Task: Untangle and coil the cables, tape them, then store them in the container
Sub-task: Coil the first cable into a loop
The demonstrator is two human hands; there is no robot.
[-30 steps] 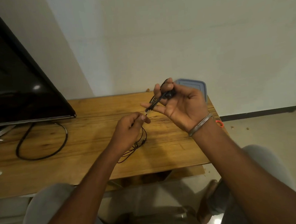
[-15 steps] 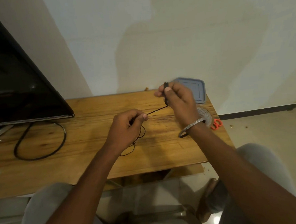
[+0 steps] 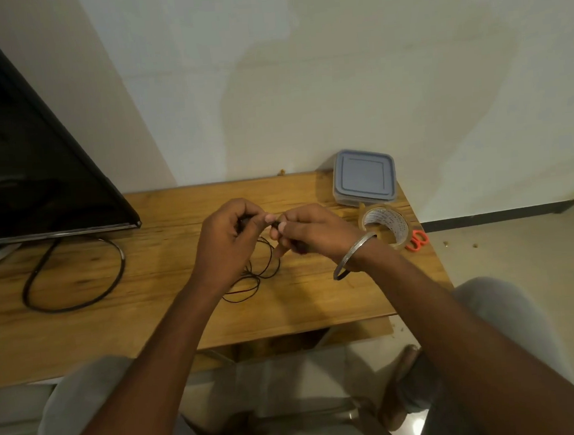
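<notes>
A thin black cable (image 3: 252,281) lies in loose loops on the wooden table (image 3: 156,314), its upper part running up into both hands. My left hand (image 3: 227,238) is closed around part of the cable. My right hand (image 3: 308,231) pinches the cable end right beside the left fingertips, so the two hands almost touch. A roll of clear tape (image 3: 386,224) stands just right of my right wrist. The grey lidded container (image 3: 364,176) sits shut at the table's back right corner.
Orange-handled scissors (image 3: 418,240) lie at the table's right edge beyond the tape. A black TV screen (image 3: 30,160) stands at the back left, with its thick black cord (image 3: 75,276) looping on the table. My knees and a chair are below the front edge.
My hands have come together: the right hand dropped from a raised position toward the left hand, and the stretch of cable between them has closed up. The camera view tilted down slightly.
</notes>
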